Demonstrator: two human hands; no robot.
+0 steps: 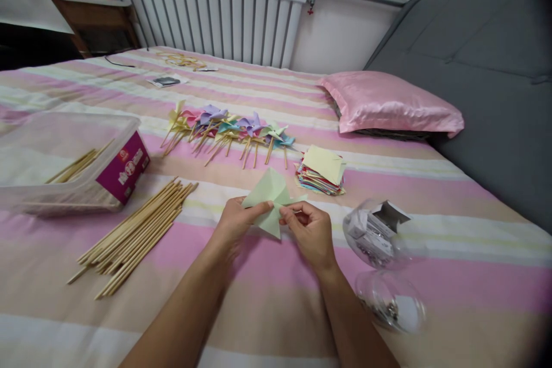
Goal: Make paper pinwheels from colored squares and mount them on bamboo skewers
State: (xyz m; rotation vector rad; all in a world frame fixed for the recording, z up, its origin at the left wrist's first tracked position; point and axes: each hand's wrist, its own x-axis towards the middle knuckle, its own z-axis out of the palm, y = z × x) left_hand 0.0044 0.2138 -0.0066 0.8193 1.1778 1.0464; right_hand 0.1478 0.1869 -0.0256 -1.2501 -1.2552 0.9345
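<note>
Both of my hands hold a pale green folded paper piece [271,192] above the striped bedspread. My left hand [235,221] pinches its left side with thumb and fingers closed. My right hand [308,230] pinches its right side, fingers curled. A stack of coloured paper squares [321,172] lies just beyond my right hand. A row of finished paper pinwheels on sticks [228,129] lies farther back. A loose bundle of bamboo sticks [138,233] lies to the left of my left hand.
A clear plastic box [56,155] with a purple label holds more sticks at the left. Clear plastic containers [377,233] with small metal pieces sit at the right. A pink pillow [388,103] and a grey headboard [483,69] lie behind. A radiator [207,11] lines the wall.
</note>
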